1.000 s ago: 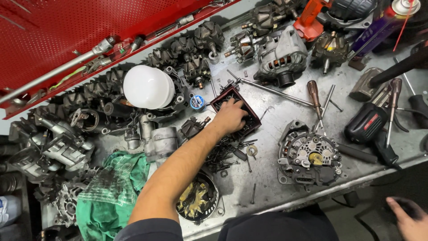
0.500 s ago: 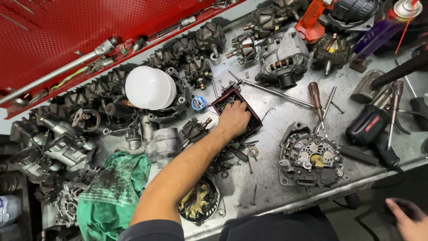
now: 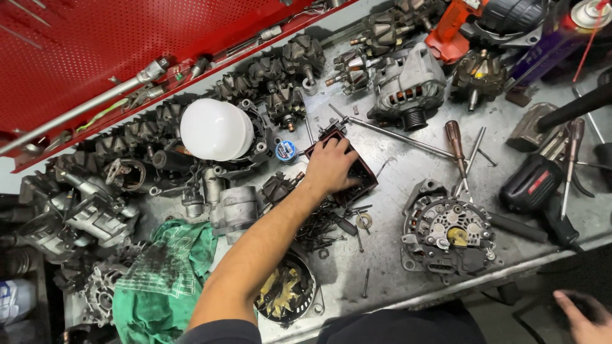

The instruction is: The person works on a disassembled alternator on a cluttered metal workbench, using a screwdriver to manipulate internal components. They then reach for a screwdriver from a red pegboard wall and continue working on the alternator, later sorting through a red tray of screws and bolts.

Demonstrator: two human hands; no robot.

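My left hand point(image 3: 330, 167) reaches across the metal bench point(image 3: 395, 267) and lies palm down over a small dark red tray point(image 3: 361, 173), fingers dipped into it. What the fingertips touch is hidden. Loose dark screws and washers point(image 3: 328, 228) lie under my forearm beside the tray. An opened alternator housing point(image 3: 447, 233) sits to the right of the tray. My right hand point(image 3: 581, 313) hangs below the bench's front edge at the lower right, fingers loosely apart, holding nothing I can see.
Rotors and alternator parts point(image 3: 280, 76) line the back under a red pegboard point(image 3: 95, 51). A white dome point(image 3: 215, 129), green rag point(image 3: 167, 280), screwdriver point(image 3: 456, 148), long rod point(image 3: 395, 134), black power tool point(image 3: 534, 185) and round part point(image 3: 285, 294) crowd the bench.
My left hand stays over the red tray, its fingers shifting slightly inside it. The right hand remains low at the right edge.
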